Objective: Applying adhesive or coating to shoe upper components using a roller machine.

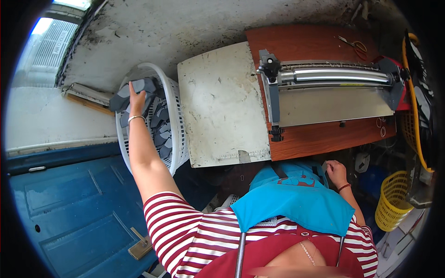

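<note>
Noting blue apron (299, 197) closest; right hand (337, 173) beside it, fingers curled, hold unclear from my end. Farther out, left hand (136, 101) touches grey pieces (162, 134) at the white basket's (174, 109) top; fingers partly hidden, I cannot tell if it grips. Pieces lie under and either side of its fingertips, basket's long axis running away from the wearer; right hand well apart.
</note>
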Demonstrator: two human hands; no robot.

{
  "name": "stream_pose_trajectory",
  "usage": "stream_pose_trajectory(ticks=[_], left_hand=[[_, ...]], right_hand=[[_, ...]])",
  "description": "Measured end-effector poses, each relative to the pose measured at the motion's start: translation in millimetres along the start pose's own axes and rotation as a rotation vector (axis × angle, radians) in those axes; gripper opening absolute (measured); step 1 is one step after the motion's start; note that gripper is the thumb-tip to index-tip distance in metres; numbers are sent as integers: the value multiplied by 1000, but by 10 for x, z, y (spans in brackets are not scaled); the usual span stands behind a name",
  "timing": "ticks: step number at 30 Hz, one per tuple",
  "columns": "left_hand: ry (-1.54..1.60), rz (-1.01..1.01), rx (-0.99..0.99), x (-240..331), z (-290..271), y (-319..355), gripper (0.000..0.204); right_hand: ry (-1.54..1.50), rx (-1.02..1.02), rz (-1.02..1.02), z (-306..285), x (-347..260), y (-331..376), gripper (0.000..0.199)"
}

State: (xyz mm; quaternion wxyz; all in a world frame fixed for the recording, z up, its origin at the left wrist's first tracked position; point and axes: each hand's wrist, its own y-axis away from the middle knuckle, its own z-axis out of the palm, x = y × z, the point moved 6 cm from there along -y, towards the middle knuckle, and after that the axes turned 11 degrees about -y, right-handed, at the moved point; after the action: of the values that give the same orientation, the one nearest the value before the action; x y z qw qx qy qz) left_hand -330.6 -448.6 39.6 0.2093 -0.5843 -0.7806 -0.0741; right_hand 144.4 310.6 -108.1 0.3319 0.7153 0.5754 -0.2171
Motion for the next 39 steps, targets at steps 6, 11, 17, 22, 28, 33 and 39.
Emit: stream_pose_trajectory(ticks=[6,11,17,22,28,33,39], left_hand=[[111,-106,44,-193,923,597,69],[324,-257,174,-1006,443,1393,57],[-94,-274,25,-365,449,2703,52],[-962,25,-439,-651,716,3528,31],[-943,721,-1451,-523,2218,4948,28],[-901,35,-1403,749,3085,5513,25],[-972,71,-1387,-239,3345,4836,31]], right_hand=[[-163,83,608,245,1192,1203,17],[-191,82,578,945,2185,1911,20],[-400,154,935,1348,2829,2565,23],[-526,217,1065,1771,3567,2654,25],[-591,224,1138,2387,4808,2478,26],[-520,185,1368,3339,6129,2416,31],[-324,189,1419,3568,7235,1821,61]])
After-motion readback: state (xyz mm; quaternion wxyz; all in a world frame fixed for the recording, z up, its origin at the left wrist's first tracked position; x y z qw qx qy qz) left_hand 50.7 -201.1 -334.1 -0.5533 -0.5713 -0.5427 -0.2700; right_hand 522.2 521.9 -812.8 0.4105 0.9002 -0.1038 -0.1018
